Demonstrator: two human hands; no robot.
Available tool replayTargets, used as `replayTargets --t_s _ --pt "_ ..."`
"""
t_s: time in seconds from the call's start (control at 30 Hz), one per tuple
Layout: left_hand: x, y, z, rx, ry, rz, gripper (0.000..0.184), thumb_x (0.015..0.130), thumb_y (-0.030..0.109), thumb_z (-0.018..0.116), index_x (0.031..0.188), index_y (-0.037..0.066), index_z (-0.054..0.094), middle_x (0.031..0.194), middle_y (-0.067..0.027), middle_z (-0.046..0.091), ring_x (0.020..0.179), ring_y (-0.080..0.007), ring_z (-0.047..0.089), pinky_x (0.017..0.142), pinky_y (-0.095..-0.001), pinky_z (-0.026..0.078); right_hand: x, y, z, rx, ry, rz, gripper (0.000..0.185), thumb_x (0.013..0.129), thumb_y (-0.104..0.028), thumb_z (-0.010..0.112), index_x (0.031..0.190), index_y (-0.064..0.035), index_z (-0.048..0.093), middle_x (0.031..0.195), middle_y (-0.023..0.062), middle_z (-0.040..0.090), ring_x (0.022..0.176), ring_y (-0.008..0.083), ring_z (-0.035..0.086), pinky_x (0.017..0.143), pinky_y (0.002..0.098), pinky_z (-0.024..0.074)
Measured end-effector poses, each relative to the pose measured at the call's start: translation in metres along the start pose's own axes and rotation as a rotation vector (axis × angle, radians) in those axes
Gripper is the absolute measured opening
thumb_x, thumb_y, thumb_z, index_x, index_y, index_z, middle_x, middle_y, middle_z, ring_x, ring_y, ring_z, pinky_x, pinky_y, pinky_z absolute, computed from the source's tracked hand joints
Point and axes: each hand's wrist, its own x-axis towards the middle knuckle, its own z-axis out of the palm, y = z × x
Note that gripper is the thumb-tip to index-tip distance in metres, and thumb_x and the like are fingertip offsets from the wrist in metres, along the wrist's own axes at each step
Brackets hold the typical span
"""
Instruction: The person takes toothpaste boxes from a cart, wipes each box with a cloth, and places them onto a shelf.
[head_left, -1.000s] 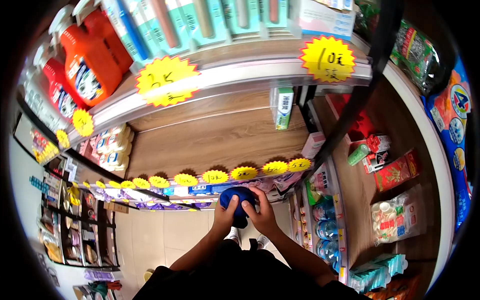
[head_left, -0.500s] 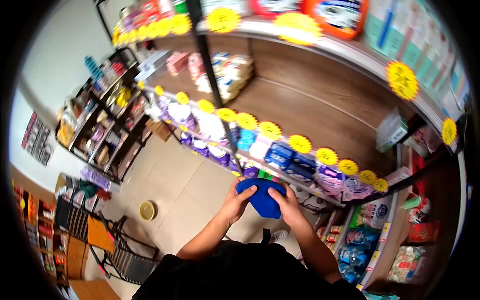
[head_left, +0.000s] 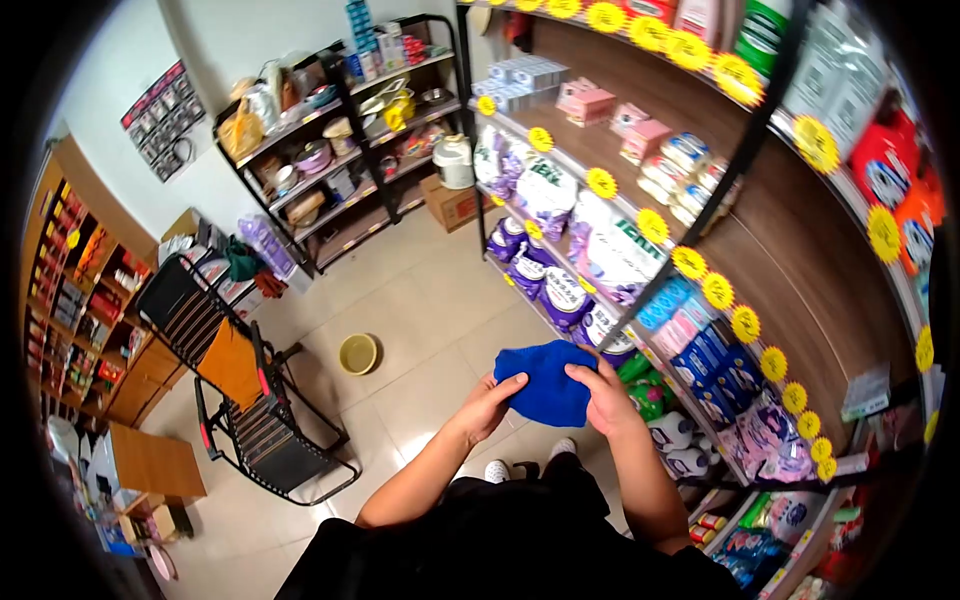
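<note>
A folded blue cloth [head_left: 547, 386] is stretched between my two hands, in front of my body and above the tiled floor. My left hand [head_left: 486, 408] grips its left edge, with the thumb lying on top. On the opposite edge, my right hand [head_left: 606, 396] pinches the cloth between thumb and fingers. Most of the fingers of both hands are hidden under the fabric. Beyond my right hand stands the lower shelf with purple detergent bags [head_left: 570, 296] and blue packs [head_left: 715, 372].
A tall shelf unit [head_left: 690, 240] with yellow price tags runs along my right. A green basin [head_left: 359, 354] sits on the floor ahead. To the left is a black reclining chair [head_left: 285, 430] with an orange cloth [head_left: 232, 362]. A dark rack [head_left: 330, 165] lines the far wall.
My view has swung to the left, so the chair, basin and far rack show more fully. Both hands keep hold of the blue cloth, which now looks spread wider.
</note>
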Motion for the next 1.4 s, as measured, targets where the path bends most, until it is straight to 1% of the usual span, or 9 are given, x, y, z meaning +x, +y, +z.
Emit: replayTargets --t_s 0.17,0.33,0.47,0.6,0.73,0.83,0.93,1.0,1.4 --pt "0.006 0.061 -0.051 0.135 0.168 0.247 0.042 0.096 0.011 0.067 0.135 0.006 0.054 0.119 -0.0036 0.066 0.11 -0.0128 0.061 0.098 -0.0302 0.047 0.073 0.008 0.053 -0.115 -0.05 -0.027 0.047 0.088 -0.009 0.073 0.131 -0.0048 0.052 0.114 0.0065 0.062 0.105 0.0166 0.06 0.094 0.0319 0.0478" --pt "0.043 0.11 -0.117 0.218 0.269 0.299 0.031 0.093 0.01 0.071 0.12 0.005 0.056 0.108 -0.0025 0.067 0.1 -0.0123 0.064 0.091 -0.0304 0.051 0.172 0.017 0.098 -0.188 0.07 0.054 0.039 0.092 -0.013 0.071 0.128 -0.0076 0.058 0.113 0.0043 0.059 0.108 0.0141 0.053 0.095 0.0287 0.0437" --pt "0.09 0.15 -0.167 0.126 0.411 0.381 0.041 0.091 0.002 0.071 0.123 0.012 0.047 0.102 -0.0055 0.067 0.097 -0.0157 0.064 0.089 -0.0341 0.053 0.276 0.038 0.113 -0.223 -0.055 0.043 0.038 0.093 -0.014 0.071 0.128 -0.0115 0.056 0.103 0.0055 0.062 0.093 0.013 0.061 0.078 0.028 0.0511" --pt "0.132 0.223 -0.187 0.186 0.459 0.476 0.058 0.089 -0.002 0.072 0.137 0.013 0.043 0.112 -0.0096 0.064 0.104 -0.0177 0.062 0.09 -0.0343 0.053 0.355 0.017 0.155 0.253 -0.172 0.203 0.056 0.092 -0.009 0.07 0.142 -0.0195 0.047 0.118 0.0084 0.06 0.103 0.0186 0.061 0.089 0.034 0.0528" --pt "0.173 0.285 -0.214 0.304 0.532 0.595 0.044 0.088 -0.002 0.073 0.128 0.007 0.057 0.117 -0.0066 0.063 0.106 -0.016 0.06 0.09 -0.031 0.052 0.421 -0.002 0.189 -0.082 -0.455 0.086 0.079 0.084 -0.009 0.078 0.151 -0.0199 0.037 0.132 0.0123 0.052 0.12 0.025 0.055 0.097 0.0414 0.0502" --pt "0.196 0.332 -0.239 0.471 0.538 0.517 0.042 0.088 0.001 0.074 0.126 0.008 0.058 0.115 -0.0051 0.062 0.104 -0.0134 0.059 0.09 -0.0299 0.051 0.477 -0.01 0.217 -1.132 -0.372 -0.563 0.085 0.073 -0.033 0.088 0.144 -0.0101 0.047 0.149 0.0203 0.035 0.129 0.0397 0.05 0.107 0.0458 0.043" --pt "0.225 0.374 -0.275 0.548 0.458 0.411 0.04 0.088 0.002 0.074 0.125 0.008 0.06 0.112 -0.0023 0.061 0.101 -0.0102 0.057 0.089 -0.0283 0.05 0.53 -0.016 0.255 -1.109 -0.604 -0.713 0.081 0.076 -0.034 0.086 0.142 -0.0073 0.047 0.141 0.0232 0.048 0.133 0.0388 0.048 0.108 0.0449 0.0424" --pt "0.257 0.415 -0.313 0.637 0.301 0.512 0.041 0.088 0.0 0.074 0.125 0.009 0.06 0.113 -0.0015 0.061 0.1 -0.0104 0.058 0.089 -0.028 0.05 0.574 -0.004 0.293 -0.895 -0.694 -0.519 0.083 0.078 -0.034 0.085 0.143 -0.0045 0.043 0.136 0.024 0.054 0.128 0.0384 0.053 0.105 0.0442 0.045" --pt "0.4 0.627 -0.481 1.05 0.272 0.309 0.048 0.083 0.01 0.081 0.125 0.007 0.057 0.083 0.0004 0.058 0.073 -0.0086 0.053 0.066 -0.0263 0.048 0.784 -0.007 0.43 -0.94 -0.372 -0.312 0.035 0.091 -0.033 0.071 0.103 -0.0015 0.06 0.086 0.0203 0.069 0.079 0.0352 0.071 0.07 0.042 0.0545"
